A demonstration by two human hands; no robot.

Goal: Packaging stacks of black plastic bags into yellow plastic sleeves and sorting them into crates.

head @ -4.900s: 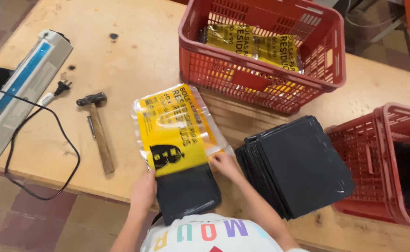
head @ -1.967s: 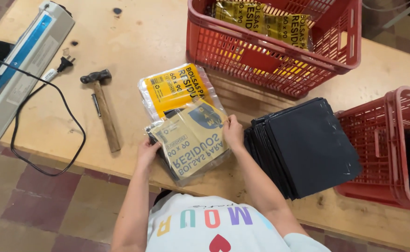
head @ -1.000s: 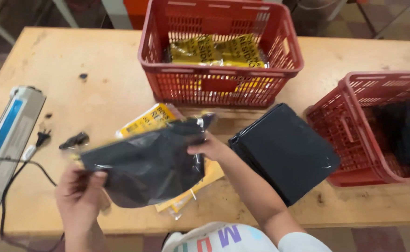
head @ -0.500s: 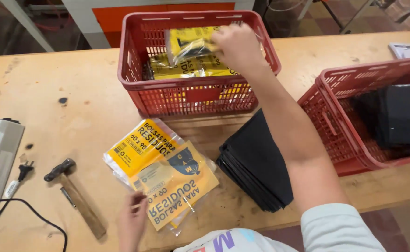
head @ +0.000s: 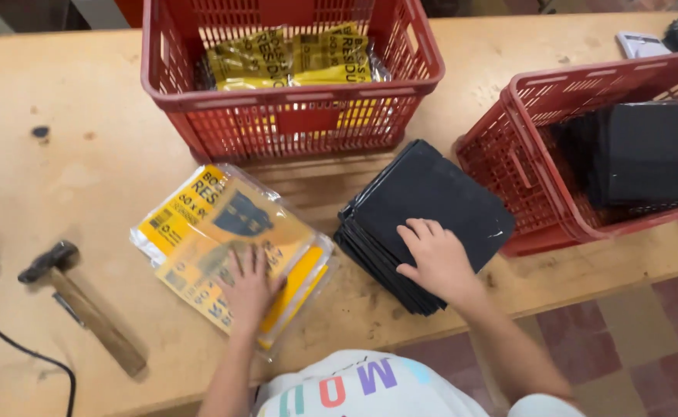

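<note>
Left hand (head: pixel 250 287) flat on yellow packets (head: pixel 227 243), right hand (head: pixel 435 259) spread on black stack (head: pixel 424 220), hammer (head: pixel 84 305) nearby

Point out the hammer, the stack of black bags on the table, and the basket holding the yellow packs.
hammer (head: pixel 92 313), head view, wooden handle.
stack of black bags (head: pixel 439 197), head view, top sheet.
red basket with yellow packs (head: pixel 293 123), head view, front wall.

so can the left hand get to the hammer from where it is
Probably yes. The left hand lies flat on the yellow packets, and the hammer lies on the bare table just to its left, with nothing between them. It holds nothing that would hinder a sideways reach.
</note>
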